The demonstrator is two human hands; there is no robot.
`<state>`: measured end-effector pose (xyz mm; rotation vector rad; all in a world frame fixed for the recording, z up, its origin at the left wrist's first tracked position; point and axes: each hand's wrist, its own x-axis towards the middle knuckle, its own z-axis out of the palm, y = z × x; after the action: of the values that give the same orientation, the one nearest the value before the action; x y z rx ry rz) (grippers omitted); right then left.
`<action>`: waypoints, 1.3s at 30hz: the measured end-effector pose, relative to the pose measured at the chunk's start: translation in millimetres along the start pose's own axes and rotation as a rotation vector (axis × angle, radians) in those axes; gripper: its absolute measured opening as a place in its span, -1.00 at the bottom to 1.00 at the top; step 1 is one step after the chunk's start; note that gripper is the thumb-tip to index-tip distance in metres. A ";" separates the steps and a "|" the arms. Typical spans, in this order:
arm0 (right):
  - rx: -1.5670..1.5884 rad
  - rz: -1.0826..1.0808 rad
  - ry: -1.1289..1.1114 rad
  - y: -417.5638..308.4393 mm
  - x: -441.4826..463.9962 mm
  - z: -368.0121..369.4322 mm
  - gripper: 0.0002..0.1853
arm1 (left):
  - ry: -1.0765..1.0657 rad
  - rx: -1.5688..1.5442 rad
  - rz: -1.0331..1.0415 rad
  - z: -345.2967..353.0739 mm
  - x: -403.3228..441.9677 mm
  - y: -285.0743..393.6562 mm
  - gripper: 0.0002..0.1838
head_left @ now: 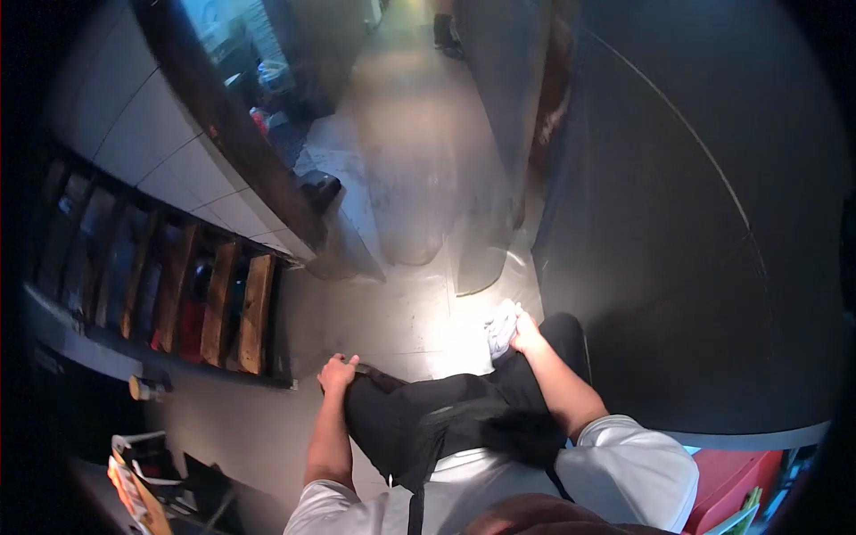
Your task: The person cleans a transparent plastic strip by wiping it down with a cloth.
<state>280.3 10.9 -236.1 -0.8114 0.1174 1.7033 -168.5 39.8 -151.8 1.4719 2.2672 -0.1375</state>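
Observation:
My right hand [528, 332] is closed on a crumpled white cloth [502, 328], held over the floor by my right knee. My left hand [337, 373] lies at my left knee, thumb apart from the fingers; some of its fingers are hidden on the far side. Under and between my hands are my black trousers and apron [446, 410], with the legs bent.
Ahead is a doorway with hanging clear plastic strips [410, 178]. A slatted wooden rack [214, 303] stands at left, a dark wall panel [695, 223] at right. Pale floor tiles [392, 312] lie in front. A red container [727, 486] is at lower right.

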 end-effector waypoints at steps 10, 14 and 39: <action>0.199 -0.150 0.170 -9.8 -1.0 0.7 -0.53 | -0.473 -0.710 0.877 2.2 15.5 258.9 -0.42; 0.335 -0.148 0.162 -13.6 -13.5 9.9 -0.58 | -0.813 -0.912 0.995 -57.2 -19.7 406.9 -0.45; 0.290 -0.152 0.187 -22.0 -30.8 30.2 -0.67 | 0.253 0.736 0.890 -178.1 -4.0 638.5 -0.29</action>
<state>288.6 7.0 -188.6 -0.7402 0.4117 1.4249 347.7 367.0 105.0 2.8686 1.5418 -0.5674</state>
